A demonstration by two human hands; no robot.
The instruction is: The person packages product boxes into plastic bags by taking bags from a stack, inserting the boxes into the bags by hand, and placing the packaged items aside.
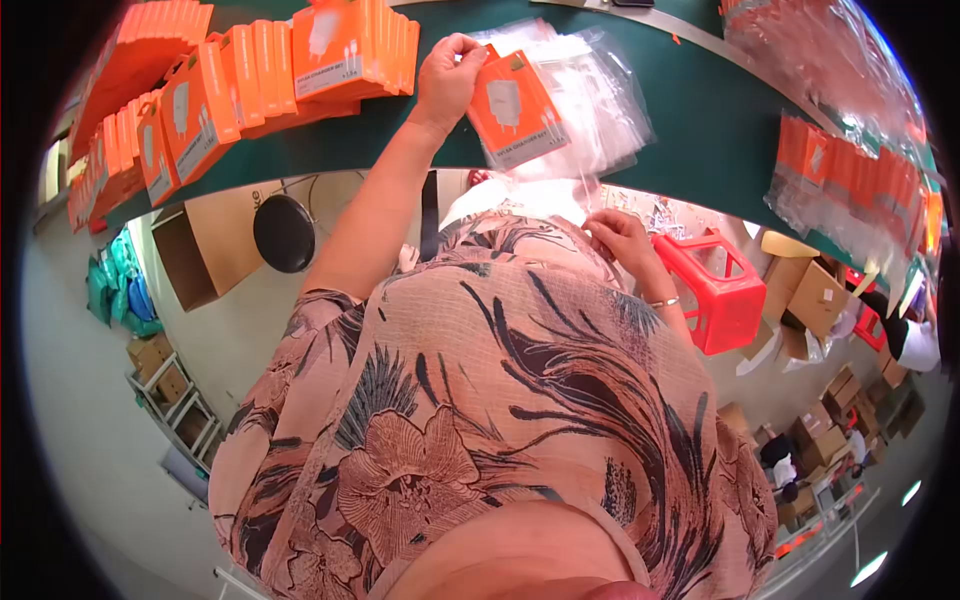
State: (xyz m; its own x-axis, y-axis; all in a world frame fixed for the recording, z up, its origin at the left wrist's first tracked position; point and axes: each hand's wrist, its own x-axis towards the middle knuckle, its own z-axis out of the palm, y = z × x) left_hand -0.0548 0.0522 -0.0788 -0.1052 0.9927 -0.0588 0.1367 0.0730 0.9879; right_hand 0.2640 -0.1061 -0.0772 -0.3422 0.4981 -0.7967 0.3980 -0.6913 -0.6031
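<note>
Pinched by its top corner, an orange and grey charger box point(517, 112) hangs from my left hand point(450, 82) above the green table point(690, 130). Beneath and beside the box lies a pile of clear plastic bags point(600, 100). My right hand point(622, 240) is lower, at the table's near edge, with thumb and fingers pressed together at the edge of a clear plastic bag, as far as I can tell. Rows of orange boxes point(340, 50) stand on the table at the upper left.
Bagged orange boxes point(850, 180) lie at the right end of the table, with more plastic packages point(820, 50) behind. Below are a red stool point(712, 295), a round black seat point(284, 233) and an open carton point(215, 240). Part of another person point(912, 343) shows far right.
</note>
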